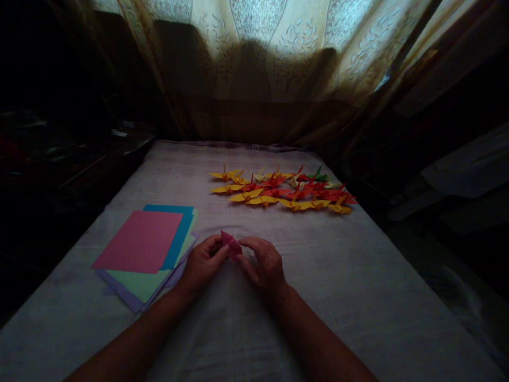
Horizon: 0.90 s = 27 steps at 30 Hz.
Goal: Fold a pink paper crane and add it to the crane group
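A small pink folded paper piece [231,245] is pinched between both my hands at the middle of the cloth-covered surface [350,286]. My left hand [202,263] grips its left side with thumb and fingers closed. My right hand [263,265] holds its right side, fingers curled around it. To the left lies a stack of coloured paper sheets [145,249], pink on top, with blue, green and lilac beneath.
Several folded paper cranes [282,192] in yellow, red, orange and green lie in rows at the far right of the surface. A patterned curtain [278,58] hangs behind. Dark furniture stands on both sides.
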Available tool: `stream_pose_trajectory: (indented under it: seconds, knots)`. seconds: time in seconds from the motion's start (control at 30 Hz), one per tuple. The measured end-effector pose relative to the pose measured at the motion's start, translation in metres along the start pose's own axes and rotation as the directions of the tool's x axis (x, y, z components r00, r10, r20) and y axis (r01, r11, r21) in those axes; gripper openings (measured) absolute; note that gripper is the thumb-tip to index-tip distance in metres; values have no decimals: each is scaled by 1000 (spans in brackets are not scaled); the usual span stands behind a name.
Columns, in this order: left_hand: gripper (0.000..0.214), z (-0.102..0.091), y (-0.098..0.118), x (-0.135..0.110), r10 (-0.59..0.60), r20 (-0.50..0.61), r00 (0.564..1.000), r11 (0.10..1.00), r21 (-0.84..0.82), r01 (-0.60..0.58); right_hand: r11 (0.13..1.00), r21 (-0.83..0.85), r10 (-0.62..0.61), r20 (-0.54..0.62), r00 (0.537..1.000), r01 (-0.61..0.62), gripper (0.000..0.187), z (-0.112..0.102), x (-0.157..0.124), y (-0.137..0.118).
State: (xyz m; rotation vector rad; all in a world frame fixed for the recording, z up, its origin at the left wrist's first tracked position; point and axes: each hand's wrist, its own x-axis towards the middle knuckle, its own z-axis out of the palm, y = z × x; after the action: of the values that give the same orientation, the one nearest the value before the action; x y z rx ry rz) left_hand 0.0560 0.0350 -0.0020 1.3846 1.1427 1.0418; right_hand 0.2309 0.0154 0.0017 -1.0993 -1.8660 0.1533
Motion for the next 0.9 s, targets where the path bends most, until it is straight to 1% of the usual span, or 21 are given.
stream_pose_trajectory:
  seconds: [0.07, 0.13, 0.23, 0.3, 0.37, 0.4, 0.43, 0.47, 0.5, 0.53, 0.57, 0.6, 0.63, 0.67, 0.7, 0.77, 0.9]
  knots:
    - [26, -1, 1, 0, -10, 22, 1000, 1000, 0, 10, 991, 41, 132, -30, 991, -131, 21, 0, 1, 3]
    - [26, 0, 2, 0, -19, 78, 997, 1000, -9, 20, 968, 101, 231, 4, 973, -231, 20, 1, 1, 4]
    - [25, 3, 3, -1, -10, 153, 988, 999, -30, 15, 933, 202, 289, 76, 954, -299, 20, 4, 1, 4]
    - [27, 4, 3, -2, -7, 177, 984, 1000, -8, 8, 919, 214, 317, 92, 944, -330, 20, 6, 1, 3]
    - [30, 4, 1, -3, 7, 152, 988, 991, 129, -27, 906, 160, 379, 104, 920, -391, 20, 6, 1, 4]
    - [32, 3, 0, -3, 49, 122, 991, 969, 234, -77, 895, 113, 421, 114, 900, -432, 21, 6, 1, 5]
    - [33, 2, -1, -3, 126, 94, 988, 925, 348, -151, 880, 60, 462, 123, 879, -471, 21, 5, 1, 7]
    - [33, 1, -3, -2, 223, 87, 971, 859, 452, -238, 866, 4, 495, 130, 859, -500, 21, 4, 2, 9]
    - [32, -1, -4, -2, 321, 112, 940, 780, 533, -330, 855, -50, 518, 131, 845, -516, 19, 3, 2, 11]
    - [31, -2, -5, -1, 403, 166, 900, 696, 583, -419, 850, -98, 526, 134, 840, -517, 16, 2, 2, 12]
    - [31, -3, -6, -1, 454, 236, 859, 618, 611, -495, 853, -139, 520, 137, 843, -504, 10, 1, 3, 14]
    - [32, -3, -7, 0, 473, 310, 825, 552, 625, -551, 860, -171, 504, 140, 853, -480, 5, 0, 3, 16]
    - [33, -3, -8, 0, 466, 375, 802, 503, 634, -588, 870, -196, 481, 144, 864, -452, 4, 0, 3, 17]
    - [34, -2, -9, 0, 447, 422, 789, 468, 641, -608, 881, -213, 457, 151, 877, -422, 7, -1, 2, 18]
    - [35, -2, -10, 0, 425, 452, 785, 447, 649, -616, 891, -224, 432, 159, 888, -394, 8, -1, 2, 19]
    - [34, 0, -11, 0, 378, 472, 796, 435, 668, -603, 910, -226, 391, 182, 902, -349, 9, -2, 2, 21]
    - [30, 1, -13, 0, 336, 452, 827, 467, 683, -562, 953, -131, 300, 313, 901, -272, 11, -8, 3, 30]
